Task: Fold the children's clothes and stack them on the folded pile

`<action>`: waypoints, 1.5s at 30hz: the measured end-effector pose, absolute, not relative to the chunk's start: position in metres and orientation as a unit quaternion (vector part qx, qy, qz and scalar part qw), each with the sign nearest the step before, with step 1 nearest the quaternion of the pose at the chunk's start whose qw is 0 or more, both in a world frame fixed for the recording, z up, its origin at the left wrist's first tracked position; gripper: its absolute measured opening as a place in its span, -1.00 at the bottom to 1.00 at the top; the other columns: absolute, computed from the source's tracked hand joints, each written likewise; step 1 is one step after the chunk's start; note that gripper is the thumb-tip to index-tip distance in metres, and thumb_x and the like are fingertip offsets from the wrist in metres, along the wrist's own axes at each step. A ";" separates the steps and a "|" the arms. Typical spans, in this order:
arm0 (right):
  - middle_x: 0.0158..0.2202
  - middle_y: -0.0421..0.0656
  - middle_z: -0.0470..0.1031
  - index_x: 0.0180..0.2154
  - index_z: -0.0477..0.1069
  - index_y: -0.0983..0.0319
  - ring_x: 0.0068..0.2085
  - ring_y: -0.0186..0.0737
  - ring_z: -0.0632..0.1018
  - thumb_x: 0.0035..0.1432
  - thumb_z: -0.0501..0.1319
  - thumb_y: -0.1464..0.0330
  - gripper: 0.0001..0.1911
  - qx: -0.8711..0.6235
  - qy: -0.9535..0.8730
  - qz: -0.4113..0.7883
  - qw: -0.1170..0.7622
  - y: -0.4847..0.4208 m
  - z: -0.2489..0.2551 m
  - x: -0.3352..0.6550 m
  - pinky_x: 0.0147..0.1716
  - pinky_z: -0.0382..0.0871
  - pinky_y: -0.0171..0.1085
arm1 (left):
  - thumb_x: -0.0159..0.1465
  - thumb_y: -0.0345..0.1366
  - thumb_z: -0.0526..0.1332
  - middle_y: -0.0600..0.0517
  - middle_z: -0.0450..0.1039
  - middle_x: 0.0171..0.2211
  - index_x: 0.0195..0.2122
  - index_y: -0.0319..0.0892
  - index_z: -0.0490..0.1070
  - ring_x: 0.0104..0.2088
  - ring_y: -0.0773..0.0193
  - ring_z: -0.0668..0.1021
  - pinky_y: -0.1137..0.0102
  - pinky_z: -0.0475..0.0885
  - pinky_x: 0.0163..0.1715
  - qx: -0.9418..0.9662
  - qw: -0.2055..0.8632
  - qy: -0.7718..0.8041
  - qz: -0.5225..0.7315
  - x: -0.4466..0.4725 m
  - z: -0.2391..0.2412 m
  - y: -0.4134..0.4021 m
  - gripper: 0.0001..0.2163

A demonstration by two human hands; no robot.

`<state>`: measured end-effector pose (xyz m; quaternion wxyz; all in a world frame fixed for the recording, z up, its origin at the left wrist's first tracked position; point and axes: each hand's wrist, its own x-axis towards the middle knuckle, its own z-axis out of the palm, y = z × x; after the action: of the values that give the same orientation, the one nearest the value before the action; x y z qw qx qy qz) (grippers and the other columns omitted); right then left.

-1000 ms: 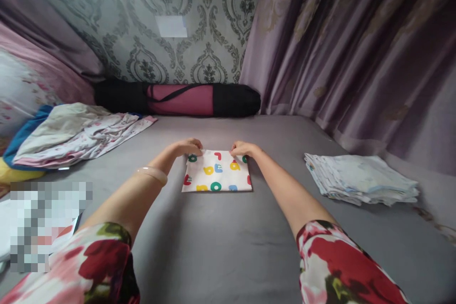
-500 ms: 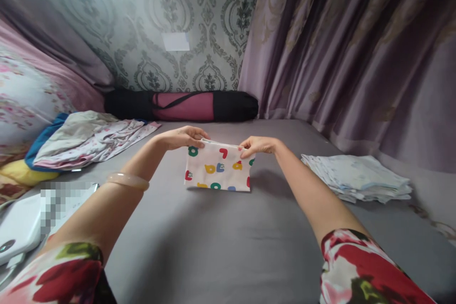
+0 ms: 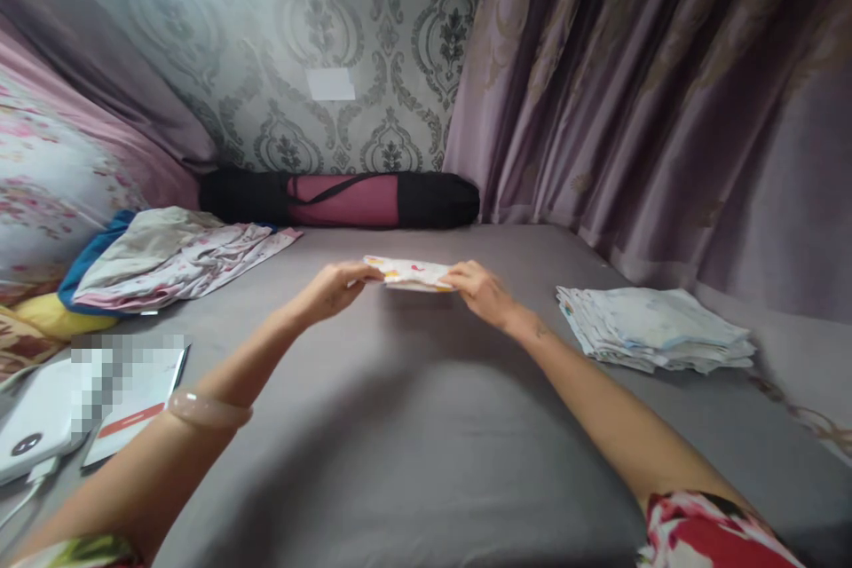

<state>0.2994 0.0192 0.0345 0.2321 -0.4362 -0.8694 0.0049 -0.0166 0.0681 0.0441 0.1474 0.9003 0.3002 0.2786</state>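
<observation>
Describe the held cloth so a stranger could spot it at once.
Find the gray sheet. Over it, in front of the long bag, both hands hold a folded cloth. Being held, with red and yellow prints, sets it apart from the cloth stack at right.

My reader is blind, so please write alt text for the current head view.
A person's left hand and right hand hold a folded white printed cloth above a gray sheet. A stack of folded cloths lies to the right.
</observation>
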 end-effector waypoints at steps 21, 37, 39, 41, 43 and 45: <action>0.08 -0.04 0.46 0.06 0.42 0.30 0.12 -0.15 0.41 0.20 -0.07 0.53 -0.54 -0.572 -0.803 0.077 0.149 0.005 -0.006 0.254 0.12 0.20 -0.20 | 0.26 -0.40 -0.06 -0.15 0.44 0.07 0.09 -0.21 0.36 0.03 0.10 0.50 0.18 0.34 0.07 0.861 0.092 0.450 0.218 0.019 -0.024 0.042 -0.60; 0.39 -0.06 -0.04 0.34 -0.02 0.34 0.36 -0.09 0.02 0.31 -0.19 0.29 -0.39 -0.607 -0.784 0.091 0.094 0.043 -0.045 0.210 0.31 -0.27 -0.03 | 0.40 -0.17 -0.15 -0.11 0.07 0.34 0.30 -0.15 0.10 0.32 0.01 0.13 -0.03 0.01 0.26 0.841 0.068 0.533 0.058 0.063 -0.045 0.066 -0.52; 0.39 -0.05 -0.04 0.34 -0.02 0.34 0.36 -0.10 0.01 0.31 -0.20 0.29 -0.39 -0.604 -0.785 0.107 0.085 0.045 -0.041 0.212 0.31 -0.27 -0.04 | 0.39 -0.17 -0.13 -0.10 0.13 0.31 0.26 -0.13 0.16 0.29 0.04 0.20 -0.05 0.03 0.24 0.849 0.072 0.520 0.058 0.063 -0.040 0.069 -0.55; 0.39 -0.03 -0.05 0.34 -0.04 0.35 0.37 -0.11 0.00 0.33 -0.22 0.27 -0.38 -0.601 -0.785 0.131 0.075 0.047 -0.036 0.215 0.31 -0.27 -0.04 | 0.39 -0.15 -0.13 -0.10 0.18 0.29 0.21 -0.11 0.21 0.27 0.05 0.23 -0.06 0.04 0.23 0.855 0.074 0.509 0.060 0.062 -0.035 0.071 -0.58; 0.39 0.00 -0.08 0.34 -0.06 0.39 0.38 -0.11 -0.03 0.34 -0.23 0.26 -0.37 -0.609 -0.778 0.132 0.079 0.047 -0.034 0.220 0.32 -0.28 -0.04 | 0.39 -0.13 -0.14 -0.13 0.14 0.30 0.20 -0.13 0.22 0.30 0.03 0.17 -0.06 0.01 0.25 0.850 0.068 0.518 0.069 0.058 -0.034 0.072 -0.57; 0.39 0.04 -0.10 0.34 -0.06 0.45 0.38 -0.09 -0.05 0.34 -0.23 0.25 -0.36 -0.631 -0.763 0.109 0.088 0.046 -0.035 0.226 0.32 -0.30 -0.05 | 0.40 -0.14 -0.16 -0.16 0.07 0.33 0.24 -0.18 0.18 0.34 0.01 0.10 -0.04 -0.04 0.26 0.839 0.064 0.535 0.076 0.052 -0.037 0.072 -0.55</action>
<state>0.2259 0.0457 -0.0355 0.0881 -0.6309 -0.7631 0.1088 0.0522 0.0718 -0.0375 0.0637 0.8393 0.5345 0.0761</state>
